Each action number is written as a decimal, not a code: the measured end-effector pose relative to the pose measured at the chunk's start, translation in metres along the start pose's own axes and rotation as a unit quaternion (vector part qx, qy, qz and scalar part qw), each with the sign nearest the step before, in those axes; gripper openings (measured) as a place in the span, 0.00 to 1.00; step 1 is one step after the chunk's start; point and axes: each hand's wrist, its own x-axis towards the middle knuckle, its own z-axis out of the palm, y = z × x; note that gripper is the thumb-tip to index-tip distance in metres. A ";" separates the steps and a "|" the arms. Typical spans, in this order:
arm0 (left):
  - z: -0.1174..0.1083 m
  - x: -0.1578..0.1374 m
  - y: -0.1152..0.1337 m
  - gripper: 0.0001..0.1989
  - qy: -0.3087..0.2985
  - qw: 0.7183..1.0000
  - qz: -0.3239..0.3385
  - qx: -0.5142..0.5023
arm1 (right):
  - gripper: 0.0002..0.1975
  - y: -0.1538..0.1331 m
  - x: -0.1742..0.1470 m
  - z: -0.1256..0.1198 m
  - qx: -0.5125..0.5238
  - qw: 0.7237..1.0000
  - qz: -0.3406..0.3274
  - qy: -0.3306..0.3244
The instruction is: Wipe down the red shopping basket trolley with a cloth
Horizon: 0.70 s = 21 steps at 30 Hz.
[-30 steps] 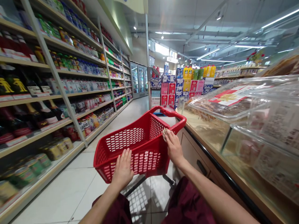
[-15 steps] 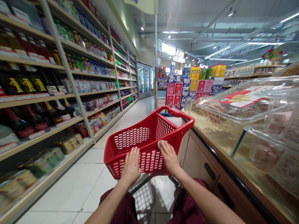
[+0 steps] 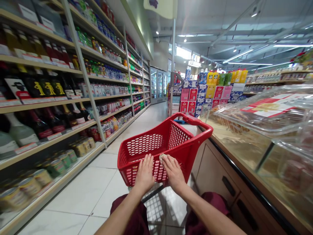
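Note:
A red plastic shopping cart (image 3: pixel 156 143) with perforated walls stands crosswise in front of my knees. My left hand (image 3: pixel 145 173) lies flat on the near side of its basket, fingers stretched out and holding nothing. Just to its right, my right hand (image 3: pixel 174 173) presses a pale, crumpled cloth (image 3: pixel 161 158) against the same wall, near the upper rim. Most of the cloth is covered by my fingers. Part of the cart's dark frame (image 3: pixel 154 193) shows below the basket.
Shelves of bottles and cans (image 3: pixel 80 98) line the left side. A wooden counter (image 3: pixel 220 176) with clear plastic-covered food (image 3: pixel 259 111) runs close along the right. Stacked drink cartons (image 3: pixel 195 98) stand ahead, and glass-door fridges (image 3: pixel 157 83) are at the aisle's far end.
My right hand has slid left along the cart wall with the cloth, closer to my left hand. The left hand stays on the basket. The whole view has shifted slightly.

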 end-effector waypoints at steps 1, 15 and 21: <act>0.000 0.000 0.000 0.38 0.001 1.000 -0.002 0.001 | 0.25 -0.001 0.003 -0.002 0.001 1.000 0.006 0.001; 0.000 0.000 -0.001 0.37 0.020 1.000 0.004 0.016 | 0.24 0.025 0.039 -0.026 -0.025 0.998 -0.012 -0.056; 0.000 0.002 -0.002 0.37 0.027 1.000 0.004 0.010 | 0.22 0.128 0.044 -0.065 -0.077 0.993 0.045 -0.071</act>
